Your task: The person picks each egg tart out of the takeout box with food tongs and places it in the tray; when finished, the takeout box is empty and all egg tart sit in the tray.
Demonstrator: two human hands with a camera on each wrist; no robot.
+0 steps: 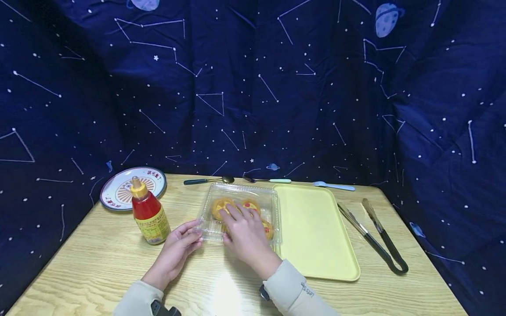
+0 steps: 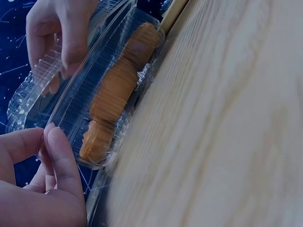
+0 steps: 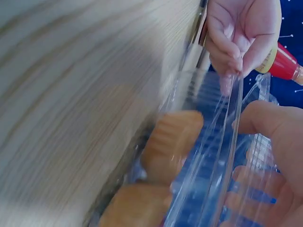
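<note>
A clear plastic clamshell box [image 1: 241, 213] of golden round pastries [image 1: 222, 207] sits near the middle of a pale wood-grain table [image 1: 99, 263], its long axis running left to right, its right end touching a pale yellow rectangular tray [image 1: 316, 232]. The left hand [image 1: 178, 250] pinches the box's near-left rim between thumb and fingertips [image 2: 57, 146]. The right hand [image 1: 245, 232] lies flat on the lid, fingers spread and straight, thumb at the front edge.

Three pastries show through the lid in the head view; the right hand covers part of the box, so any further ones cannot be counted. Both wrist views are blurred across the table surface and show only a row of pastries edge-on.

One red squeeze bottle with a yellow cap and label [image 1: 149, 213] stands just left of the box. Behind it a round white plate with a dark rim [image 1: 118, 186] lies partly over the table's edge. Three utensils line the far edge: a dark-handled spoon [image 1: 207, 180], a mint-handled spoon [image 1: 266, 180] and a light blue fork [image 1: 334, 186]. One pair of metal tongs with black handles [image 1: 375, 237] lies right of the tray.
</note>
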